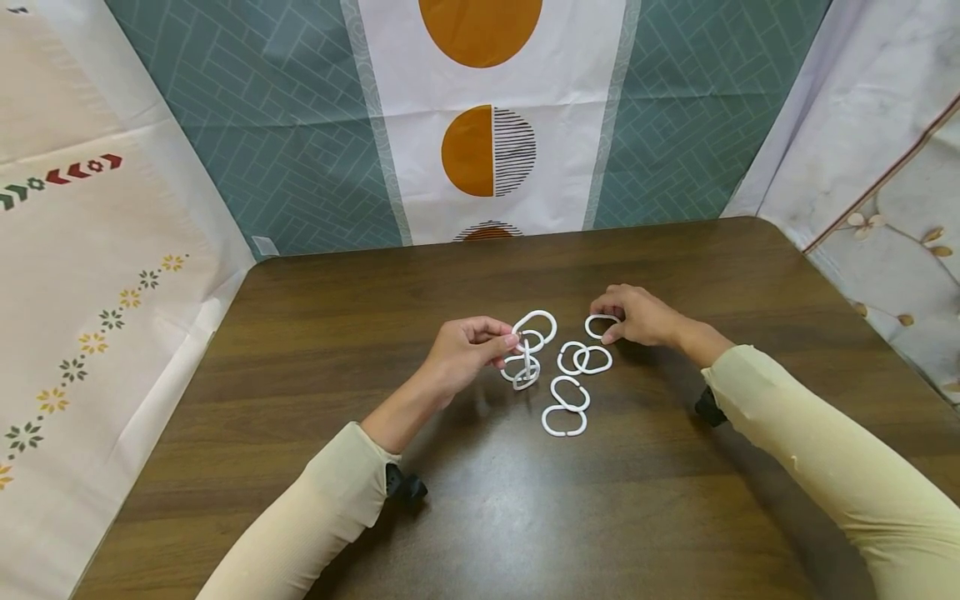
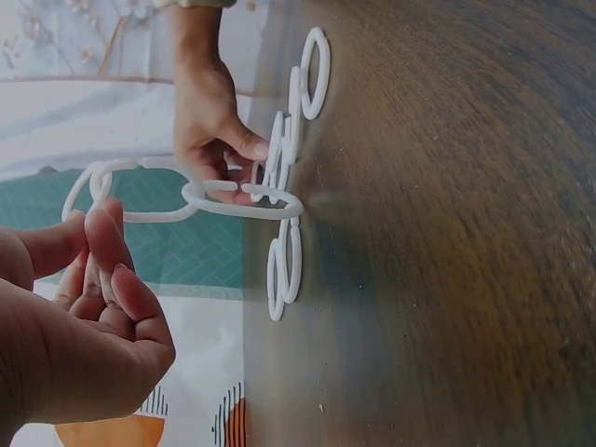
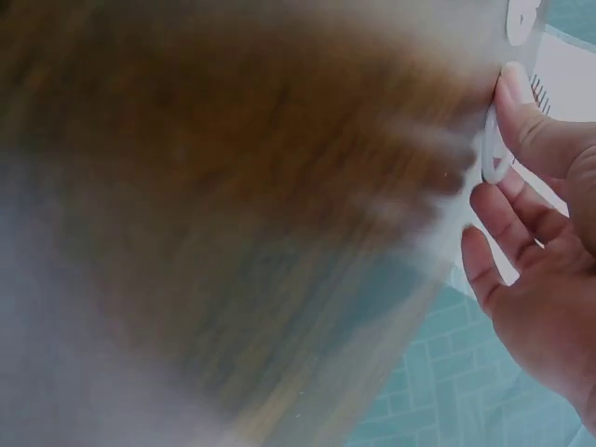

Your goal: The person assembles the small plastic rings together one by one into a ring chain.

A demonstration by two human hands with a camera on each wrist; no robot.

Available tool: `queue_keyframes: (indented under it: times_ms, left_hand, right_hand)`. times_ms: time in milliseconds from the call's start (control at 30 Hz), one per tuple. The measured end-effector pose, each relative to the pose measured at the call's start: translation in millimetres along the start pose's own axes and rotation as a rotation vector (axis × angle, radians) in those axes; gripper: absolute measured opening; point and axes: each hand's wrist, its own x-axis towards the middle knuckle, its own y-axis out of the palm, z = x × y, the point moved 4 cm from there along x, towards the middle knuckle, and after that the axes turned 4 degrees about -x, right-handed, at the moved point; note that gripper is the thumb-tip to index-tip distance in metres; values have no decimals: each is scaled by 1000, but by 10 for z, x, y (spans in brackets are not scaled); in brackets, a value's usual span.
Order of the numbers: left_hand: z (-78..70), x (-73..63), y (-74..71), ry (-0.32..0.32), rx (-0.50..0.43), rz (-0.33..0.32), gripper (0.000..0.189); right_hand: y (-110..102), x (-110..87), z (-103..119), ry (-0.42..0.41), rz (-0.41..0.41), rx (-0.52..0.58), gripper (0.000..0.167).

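Observation:
My left hand (image 1: pixel 468 354) pinches a short chain of white plastic links (image 1: pixel 536 314) between thumb and fingers above the table. In the left wrist view, the chain's linked ovals (image 2: pixel 154 218) stretch out past the fingertips, and one has a gap in its side. My right hand (image 1: pixel 641 317) holds a single white link (image 1: pixel 588 327) at the table, thumb on the near side and fingers on the far side. The right wrist view shows that link (image 3: pixel 489 144) between thumb and fingers. Between the hands lie two overlapping links (image 1: pixel 597 372) and, nearer me, another overlapping pair (image 1: pixel 545 422).
The brown wooden table (image 1: pixel 300 350) spreads under both hands. Behind it hangs a teal and white patterned cloth (image 1: pixel 300 125), with pale printed cloths at the left (image 1: pixel 90 275) and right (image 1: pixel 885 208).

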Motion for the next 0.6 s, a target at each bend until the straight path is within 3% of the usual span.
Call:
queue_keyframes:
  times_ms: [133,367,600]
  left_hand:
    - [-4,1,6,-3,6,-3,14]
    - [-15,0,6,-3,9,-2,14]
    - [-3,1,4,-9,2,-1,14]
  right_hand:
    - [-36,-23,-37,67,-45,5,40]
    - [-70,-62,-76,91,-132,14,11]
    - [-110,-82,-107,165,-148,86,9]
